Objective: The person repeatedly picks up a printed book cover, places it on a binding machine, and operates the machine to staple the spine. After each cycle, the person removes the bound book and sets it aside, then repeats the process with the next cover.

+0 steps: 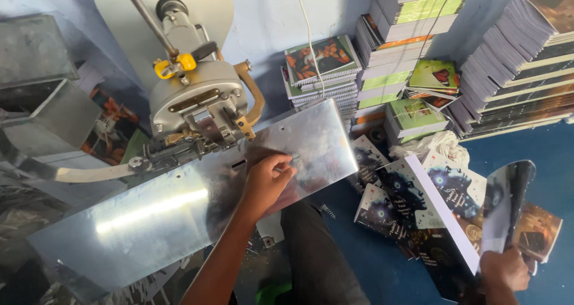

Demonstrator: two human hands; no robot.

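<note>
My left hand (266, 182) rests on the shiny metal table plate (155, 215) of a wire-stitching machine (197, 104), just right of the machine's head. Its fingers are curled with the tips pressed together against the plate; whether something small is pinched there is unclear. My right hand (505, 269) is low at the right edge and grips a glossy dark-covered booklet (508, 203), which bends upward and open. Below and left of that booklet lies a thick stack of the same dark booklets (439, 221).
More dark booklets (373, 209) lie spread on the blue floor. Tall piles of green and dark books (406, 36) stand against the back wall, with others (526, 72) at the right. A white cloth (433, 143) lies among them. Grey metal boxes (42, 101) sit at the left.
</note>
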